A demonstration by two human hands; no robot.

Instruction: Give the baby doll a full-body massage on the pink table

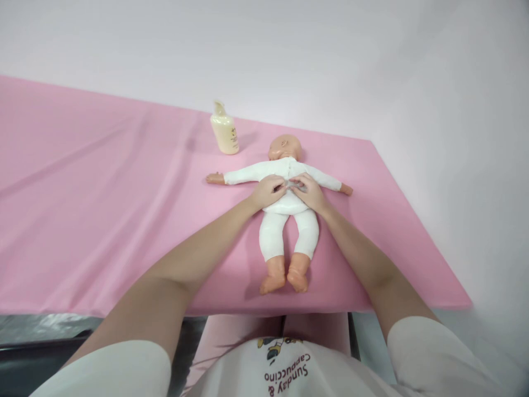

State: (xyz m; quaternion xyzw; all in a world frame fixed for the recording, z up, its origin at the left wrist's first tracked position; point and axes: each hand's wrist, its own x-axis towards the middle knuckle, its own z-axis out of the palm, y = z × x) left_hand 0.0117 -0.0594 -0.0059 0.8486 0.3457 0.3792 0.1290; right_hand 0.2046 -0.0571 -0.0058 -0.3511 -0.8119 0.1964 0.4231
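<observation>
Pink sheet (103, 209) covers the whole work surface, smooth apart from a few long creases on the left; it runs back to a pale wall. We take it as a soft, clean bed for what lies on it.

Baby doll (289, 220) lies on its back near the middle-right of the sheet, head toward the wall, feet toward us, arms stretched straight out to either side. Laid flat and spread this way, its front is fully open to both our hands. It wears a white one-piece suit, long-sleeved and long-legged; bare hands and feet show at the cuffs, head bald.

Cream bottle (225, 135) stands upright beyond the doll's arm on our left, apart from it, within reach but clear of our hands.

Left hand (268, 191) and right hand (309, 192) rest together on the doll's chest, fingertips meeting at the midline where the suit's front seam runs. Fingers curl as if pinching the cloth there; whether they actually grip a fastener we cannot tell.
</observation>
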